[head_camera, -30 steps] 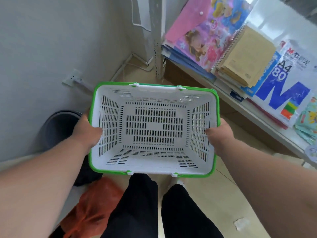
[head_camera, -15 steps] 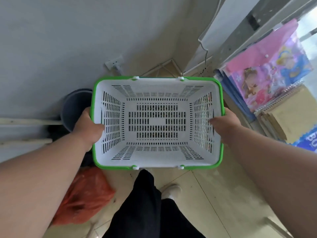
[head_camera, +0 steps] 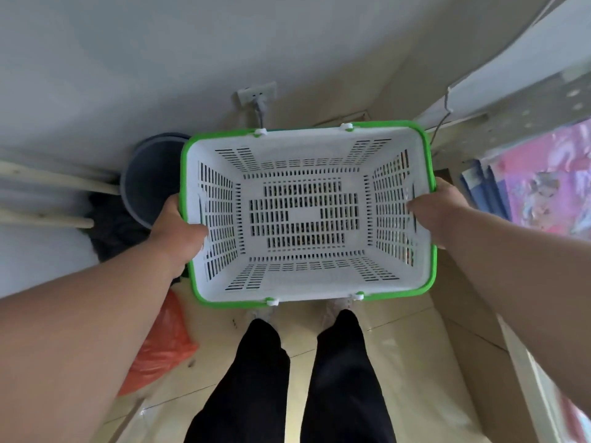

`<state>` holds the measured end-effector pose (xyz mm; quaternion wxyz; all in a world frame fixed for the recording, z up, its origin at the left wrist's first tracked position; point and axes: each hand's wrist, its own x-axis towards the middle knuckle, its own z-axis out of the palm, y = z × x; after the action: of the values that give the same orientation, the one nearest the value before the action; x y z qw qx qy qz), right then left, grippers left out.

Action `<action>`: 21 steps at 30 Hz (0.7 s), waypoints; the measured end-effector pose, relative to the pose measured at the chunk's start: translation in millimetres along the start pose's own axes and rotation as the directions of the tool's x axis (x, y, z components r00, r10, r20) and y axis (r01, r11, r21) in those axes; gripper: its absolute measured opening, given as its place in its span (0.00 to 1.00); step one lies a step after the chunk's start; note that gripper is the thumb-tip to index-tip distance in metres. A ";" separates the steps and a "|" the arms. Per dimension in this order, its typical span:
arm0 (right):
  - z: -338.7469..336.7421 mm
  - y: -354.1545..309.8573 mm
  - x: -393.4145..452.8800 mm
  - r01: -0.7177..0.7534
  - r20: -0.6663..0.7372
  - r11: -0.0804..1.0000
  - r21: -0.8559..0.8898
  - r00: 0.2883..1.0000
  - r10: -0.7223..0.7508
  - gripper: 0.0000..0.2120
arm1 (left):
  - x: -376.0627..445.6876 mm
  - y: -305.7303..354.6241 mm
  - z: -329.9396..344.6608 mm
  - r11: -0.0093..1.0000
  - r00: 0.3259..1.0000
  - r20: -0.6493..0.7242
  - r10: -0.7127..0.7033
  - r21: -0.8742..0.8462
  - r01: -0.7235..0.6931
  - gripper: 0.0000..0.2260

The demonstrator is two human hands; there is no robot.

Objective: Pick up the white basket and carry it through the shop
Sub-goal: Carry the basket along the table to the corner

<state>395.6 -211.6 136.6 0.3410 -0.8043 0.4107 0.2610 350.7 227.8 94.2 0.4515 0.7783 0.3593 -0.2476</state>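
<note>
Both hands are clamped on the white basket [head_camera: 307, 215], one at each short end. Her or his left hand [head_camera: 177, 228] wraps the green rim on the left side, thumb hooked over into the slotted wall; the right hand [head_camera: 439, 212] does the same on the right end, thumb pressed inside against the slats, the other fingers hidden beneath the rim. The hands stay well apart, with the whole width of the basket between them.

That basket is held up off the floor, roughly level, out in front of the person's waist, open side up and with nothing in it. Its green rim [head_camera: 430, 174] runs all the way round, with small white clips on the long sides. Below it stand two legs in black trousers [head_camera: 345, 378] on the pale tiled floor [head_camera: 415, 362].

Behind the left end of the basket sits a grey bucket [head_camera: 144, 187] against the wall, next to two pale wooden poles [head_camera: 48, 183] that lie across the left edge. An orange plastic bag [head_camera: 160, 346] lies on the floor under the left forearm. A wall socket [head_camera: 256, 94] with a plug in it is just beyond the far rim. Off to the right, blurred, is a pink folder [head_camera: 543, 180] on a shelf.
</note>
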 end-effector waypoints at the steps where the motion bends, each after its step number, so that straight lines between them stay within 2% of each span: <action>1: 1.8 -0.4 8.1 -0.003 -0.001 1.000 -0.012 1.000 0.003 0.15 | 3.0 -1.5 3.4 1.000 1.000 -0.003 -0.003 0.006 0.003 0.31; 6: -1.1 -10.5 34.8 0.019 -0.016 0.992 -0.125 1.000 -0.021 0.09 | 8.5 -3.7 27.4 0.999 1.000 -0.017 -0.023 -0.024 0.022 0.29; 10: -4.6 -24.0 52.2 -0.001 -0.024 0.989 -0.149 1.000 -0.002 0.05 | 8.4 -1.0 44.0 0.997 0.997 -0.046 -0.067 -0.044 0.065 0.29; 13: -0.1 -37.5 67.6 0.044 -0.011 0.983 -0.176 0.999 -0.047 0.07 | 14.1 -1.1 54.8 0.992 0.994 -0.057 -0.098 -0.083 0.093 0.30; 18: 15.1 -48.5 95.2 0.099 -0.009 0.973 -0.209 0.995 -0.103 0.16 | 31.8 -6.6 69.4 0.987 0.987 -0.094 -0.127 -0.115 0.116 0.31; 21: 22.8 -48.8 114.6 0.112 -0.007 0.966 -0.232 0.993 -0.117 0.16 | 48.9 -8.9 80.6 0.988 0.990 -0.078 -0.117 -0.114 0.108 0.31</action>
<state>493.7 -228.4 58.3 0.2554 -0.8636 0.3337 0.2787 369.2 176.2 17.0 0.4632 0.7405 0.4346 -0.2195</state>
